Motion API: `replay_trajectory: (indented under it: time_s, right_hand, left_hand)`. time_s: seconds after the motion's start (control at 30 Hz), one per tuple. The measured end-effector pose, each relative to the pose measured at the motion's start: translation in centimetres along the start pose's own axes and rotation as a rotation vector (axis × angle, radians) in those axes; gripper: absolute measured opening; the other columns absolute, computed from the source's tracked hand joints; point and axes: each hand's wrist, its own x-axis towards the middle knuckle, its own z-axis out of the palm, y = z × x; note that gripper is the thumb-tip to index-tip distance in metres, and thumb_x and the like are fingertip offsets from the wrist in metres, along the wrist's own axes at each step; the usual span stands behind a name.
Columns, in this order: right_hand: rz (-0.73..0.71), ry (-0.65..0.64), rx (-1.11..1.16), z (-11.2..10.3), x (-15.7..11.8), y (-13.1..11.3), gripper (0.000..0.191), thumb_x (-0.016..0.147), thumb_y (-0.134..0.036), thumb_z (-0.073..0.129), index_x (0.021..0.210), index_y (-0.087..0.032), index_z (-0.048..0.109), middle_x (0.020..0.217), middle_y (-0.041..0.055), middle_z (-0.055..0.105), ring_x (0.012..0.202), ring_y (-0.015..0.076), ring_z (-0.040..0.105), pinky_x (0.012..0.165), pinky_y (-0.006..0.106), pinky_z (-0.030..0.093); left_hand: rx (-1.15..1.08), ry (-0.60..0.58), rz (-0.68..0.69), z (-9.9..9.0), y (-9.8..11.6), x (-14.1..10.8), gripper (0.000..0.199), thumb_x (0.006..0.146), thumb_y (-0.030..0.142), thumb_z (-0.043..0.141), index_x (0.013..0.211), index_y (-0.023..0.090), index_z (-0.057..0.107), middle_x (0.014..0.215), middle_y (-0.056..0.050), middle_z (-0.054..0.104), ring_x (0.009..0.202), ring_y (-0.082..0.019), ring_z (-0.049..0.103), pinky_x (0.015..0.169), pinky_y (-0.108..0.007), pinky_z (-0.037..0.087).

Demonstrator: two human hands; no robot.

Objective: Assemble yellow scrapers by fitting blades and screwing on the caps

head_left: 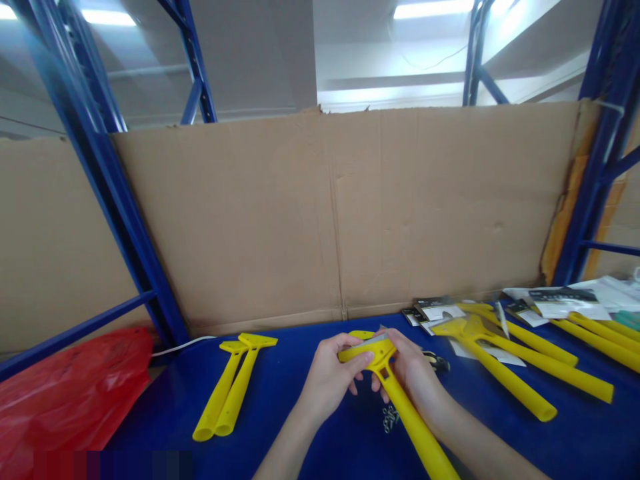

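Note:
A yellow scraper (pixel 407 410) with a wide head and a long tubular handle is held in both hands above the blue table (pixel 280 427). My left hand (pixel 330 373) pinches the left end of its head, thumb on top. Around the right end of the head, my right hand (pixel 413 367) has its fingers wrapped. A grey metal strip lies along the head's upper edge. Below the hands sits a small pile of metal screws or nuts (pixel 390 419). Another yellow piece (pixel 361 334) shows partly behind the head.
Two yellow handles (pixel 240 387) lie at the left, near a red plastic bag (pixel 75 393). Several yellow scrapers (pixel 515 380) and packaged items (pixel 440 309) lie at the right. A black tool (pixel 436 361) is beside my right hand. Cardboard (pixel 270 220) stands behind.

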Motion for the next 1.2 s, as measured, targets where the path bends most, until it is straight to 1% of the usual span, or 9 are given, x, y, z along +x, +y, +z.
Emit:
replay_trajectory:
  time_s: [0.23,0.47,0.67,0.77,0.87,0.97,1.07,1.13,1.2]
  right_hand:
    - [-0.045,-0.045,-0.041,-0.1,-0.2,0.1,0.035,0.071,-0.043,0.058,0.095,-0.021,0.046,0.046,-0.0039,0.058,0.035,0.0152,0.056,0.029,0.019,0.038]
    - [0.008,0.022,-0.025,-0.4,0.4,0.1,0.029,0.079,-0.047,0.046,0.089,-0.019,0.047,0.044,-0.0016,0.058,0.031,0.0153,0.053,0.026,0.021,0.039]
    - [-0.070,0.064,-0.076,-0.2,0.1,-0.5,0.024,0.079,-0.039,0.050,0.093,-0.021,0.045,0.042,-0.0035,0.057,0.030,0.0136,0.052,0.026,0.018,0.036]
    - [-0.089,0.067,-0.086,-0.2,-0.1,-0.7,0.026,0.078,-0.039,0.050,0.094,-0.020,0.046,0.043,-0.0028,0.059,0.031,0.0134,0.052,0.027,0.018,0.036]
    - [-0.095,0.073,-0.080,-0.4,0.0,-0.7,0.028,0.077,-0.042,0.049,0.093,-0.019,0.048,0.042,-0.0028,0.058,0.031,0.0141,0.052,0.027,0.019,0.037]
    - [-0.110,0.085,-0.067,-0.6,0.4,-0.8,0.029,0.076,-0.045,0.049,0.090,-0.020,0.048,0.040,-0.0023,0.057,0.030,0.0150,0.052,0.027,0.021,0.037]
    - [-0.101,0.086,-0.068,-0.8,0.6,-0.8,0.029,0.076,-0.045,0.048,0.089,-0.020,0.048,0.038,-0.0022,0.056,0.029,0.0160,0.051,0.026,0.021,0.036]
    - [-0.102,0.072,-0.079,-0.9,0.5,-0.7,0.028,0.077,-0.045,0.048,0.090,-0.020,0.048,0.039,-0.0019,0.057,0.030,0.0160,0.052,0.027,0.021,0.037]
    - [-0.110,0.056,-0.087,-0.9,0.4,-0.7,0.028,0.078,-0.045,0.049,0.091,-0.020,0.049,0.042,-0.0014,0.059,0.031,0.0158,0.054,0.028,0.021,0.038]
  left_hand:
    - [-0.004,0.001,-0.013,0.1,0.1,-0.1,0.037,0.065,0.037,0.071,0.088,0.009,0.062,0.070,-0.002,0.060,0.047,-0.007,0.051,0.033,-0.015,0.038]
    - [-0.059,0.013,-0.065,0.0,0.5,0.2,0.035,0.067,0.035,0.070,0.092,0.011,0.061,0.078,-0.005,0.067,0.049,-0.009,0.058,0.038,-0.019,0.046]
    - [-0.043,0.158,-0.114,-2.6,1.8,0.4,0.026,0.066,0.031,0.071,0.080,0.011,0.061,0.069,-0.005,0.068,0.053,-0.012,0.062,0.045,-0.020,0.049]
    - [-0.062,0.124,-0.155,-4.1,1.9,0.3,0.028,0.066,0.032,0.071,0.081,0.011,0.060,0.065,-0.004,0.065,0.051,-0.012,0.061,0.047,-0.023,0.051]
    - [-0.043,0.150,-0.214,-5.5,1.7,0.2,0.027,0.067,0.029,0.068,0.086,0.012,0.060,0.066,-0.002,0.063,0.050,-0.011,0.058,0.048,-0.023,0.049]
    - [0.140,0.149,-0.294,-6.7,1.1,0.0,0.018,0.068,0.025,0.063,0.082,0.013,0.062,0.063,-0.001,0.061,0.050,-0.011,0.054,0.043,-0.020,0.042]
    - [0.478,0.058,-0.334,-7.3,0.2,-0.3,0.006,0.064,0.020,0.061,0.067,0.016,0.064,0.057,-0.001,0.058,0.052,-0.014,0.053,0.045,-0.021,0.037]
    - [0.725,0.063,-0.248,-7.1,-0.3,-0.3,0.005,0.059,0.016,0.062,0.055,0.018,0.063,0.056,-0.002,0.058,0.061,-0.018,0.056,0.053,-0.023,0.038]
    - [0.873,0.148,-0.095,-6.7,-0.3,-0.3,0.007,0.057,0.016,0.065,0.051,0.020,0.063,0.064,-0.005,0.061,0.078,-0.024,0.058,0.063,-0.027,0.041]
